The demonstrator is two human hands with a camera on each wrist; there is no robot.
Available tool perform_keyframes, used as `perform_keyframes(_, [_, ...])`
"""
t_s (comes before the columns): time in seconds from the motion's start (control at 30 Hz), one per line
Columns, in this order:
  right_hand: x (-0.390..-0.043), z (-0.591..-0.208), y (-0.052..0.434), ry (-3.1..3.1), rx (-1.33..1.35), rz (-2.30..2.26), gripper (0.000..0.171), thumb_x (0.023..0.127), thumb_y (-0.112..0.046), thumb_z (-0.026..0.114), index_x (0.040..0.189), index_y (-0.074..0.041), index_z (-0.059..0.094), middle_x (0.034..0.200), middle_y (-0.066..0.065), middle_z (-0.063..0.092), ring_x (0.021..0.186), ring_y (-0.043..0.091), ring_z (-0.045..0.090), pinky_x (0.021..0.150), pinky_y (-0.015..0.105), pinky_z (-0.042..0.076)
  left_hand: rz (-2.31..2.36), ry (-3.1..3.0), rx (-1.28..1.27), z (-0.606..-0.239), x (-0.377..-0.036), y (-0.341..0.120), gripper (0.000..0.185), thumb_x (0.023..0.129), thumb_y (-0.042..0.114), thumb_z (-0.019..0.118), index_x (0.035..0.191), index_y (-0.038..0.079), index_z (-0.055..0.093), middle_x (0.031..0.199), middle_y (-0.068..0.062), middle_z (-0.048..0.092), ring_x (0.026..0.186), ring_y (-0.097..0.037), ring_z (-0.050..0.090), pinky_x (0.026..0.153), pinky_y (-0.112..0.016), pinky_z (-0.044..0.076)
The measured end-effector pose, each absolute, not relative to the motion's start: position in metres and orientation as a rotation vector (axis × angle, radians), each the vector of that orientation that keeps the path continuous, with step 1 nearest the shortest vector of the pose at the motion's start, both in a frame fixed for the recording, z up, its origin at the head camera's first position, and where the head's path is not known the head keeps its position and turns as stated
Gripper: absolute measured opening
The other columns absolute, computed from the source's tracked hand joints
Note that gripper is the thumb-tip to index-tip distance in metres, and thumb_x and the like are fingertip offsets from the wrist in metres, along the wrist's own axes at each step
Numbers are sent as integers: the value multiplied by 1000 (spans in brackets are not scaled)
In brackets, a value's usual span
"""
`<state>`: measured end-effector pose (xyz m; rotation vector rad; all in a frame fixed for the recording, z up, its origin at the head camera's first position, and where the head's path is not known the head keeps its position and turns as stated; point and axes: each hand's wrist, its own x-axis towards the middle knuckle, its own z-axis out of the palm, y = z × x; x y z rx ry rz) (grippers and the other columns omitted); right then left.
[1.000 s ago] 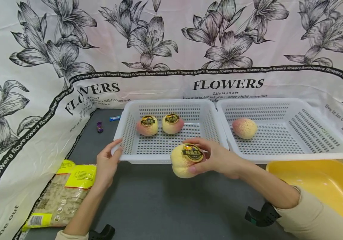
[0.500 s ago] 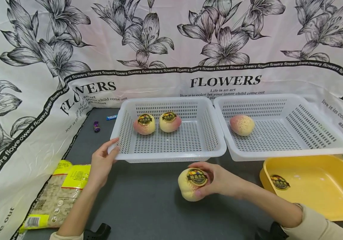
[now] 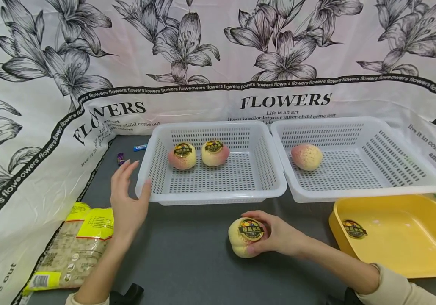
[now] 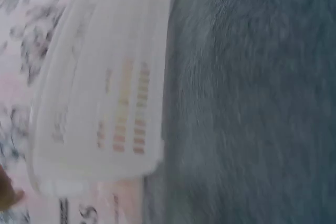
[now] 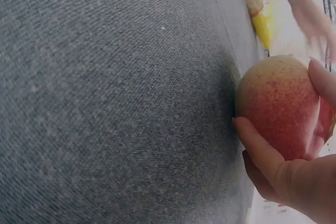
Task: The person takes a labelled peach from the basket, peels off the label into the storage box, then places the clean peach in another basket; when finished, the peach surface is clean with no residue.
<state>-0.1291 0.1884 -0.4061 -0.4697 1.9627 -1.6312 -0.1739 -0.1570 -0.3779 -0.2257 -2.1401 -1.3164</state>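
I am counting four peaches (image 3: 245, 237), two white baskets (image 3: 218, 197), one yellow tray (image 3: 393, 258), one packet (image 3: 75, 250) and two small wrapped sweets (image 3: 120, 158).

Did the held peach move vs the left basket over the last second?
Yes. The peach in the right hand came down and toward the person, off the left basket rim onto the mat.

Cream sleeves (image 3: 397, 288), black wrist mounts (image 3: 126, 294).
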Motion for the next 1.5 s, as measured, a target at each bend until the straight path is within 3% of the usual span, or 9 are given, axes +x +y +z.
perform_keyframes(0.2, [-129,-408,188,1996,-494,-1622,75,79,-12,79,139,3,36,119,14,53,103,27,53,82,27,49,-1242,-1857,-760,-372,-162,-116,37,93,26,60,116,-3,62,115,-15,60,102,-24,58,86,-26,48])
perform_keyframes(0.3, [-128,-408,187,2002,-498,-1620,75,79,-12,79,139,3,36,119,14,53,103,28,53,83,27,48,-1345,-1874,-1000,-376,-152,-94,36,94,27,61,114,-2,62,106,-14,63,89,-23,62,73,-27,53])
perform_keyframes(0.37, [-128,-408,187,2001,-500,-1620,76,79,-12,79,140,4,35,120,14,53,104,28,53,83,28,49,-1430,-2003,-1126,-380,-143,-82,37,92,23,65,121,0,58,112,-13,60,95,-25,60,75,-30,53])
perform_keyframes(0.43, [-127,-408,187,2002,-500,-1616,76,80,-13,78,140,4,35,120,15,53,104,28,54,82,28,49,-1477,-2236,-1200,-384,-135,-71,51,88,24,70,132,6,51,124,-9,54,108,-23,56,82,-31,51])
perform_keyframes(0.57, [-126,-408,187,2007,-496,-1609,76,81,-15,77,141,3,33,120,15,53,104,29,54,82,30,50,-1310,-2689,-1278,-394,-128,-53,87,80,37,78,149,18,28,146,-5,33,129,-19,38,97,-38,42])
perform_keyframes(0.7, [-125,-409,187,2008,-504,-1615,76,81,-15,77,141,1,34,121,15,53,105,30,54,83,31,50,-1236,-2815,-1333,-406,-134,-45,100,75,39,81,152,18,20,151,-6,24,132,-19,34,101,-41,37])
perform_keyframes(1.03, [-125,-405,195,1941,-480,-1653,75,84,-14,75,143,1,31,132,17,46,113,31,49,87,33,48,-1433,-2778,-1267,-416,-140,-36,89,75,27,83,147,13,34,137,-5,43,118,-17,45,94,-34,42])
perform_keyframes(1.33, [-132,-380,216,2035,-225,-1594,58,96,-30,58,141,2,38,142,23,39,127,36,41,94,44,44,-1393,-2743,-1294,-417,-142,-33,79,72,27,85,138,10,46,133,-3,49,118,-15,46,94,-33,42])
perform_keyframes(1.5, [-145,-373,227,1974,-150,-1594,54,99,-32,53,137,5,43,129,21,51,112,29,52,89,40,47,-1344,-2704,-1381,-417,-141,-33,80,71,25,87,139,11,46,134,-3,47,119,-13,45,96,-31,41])
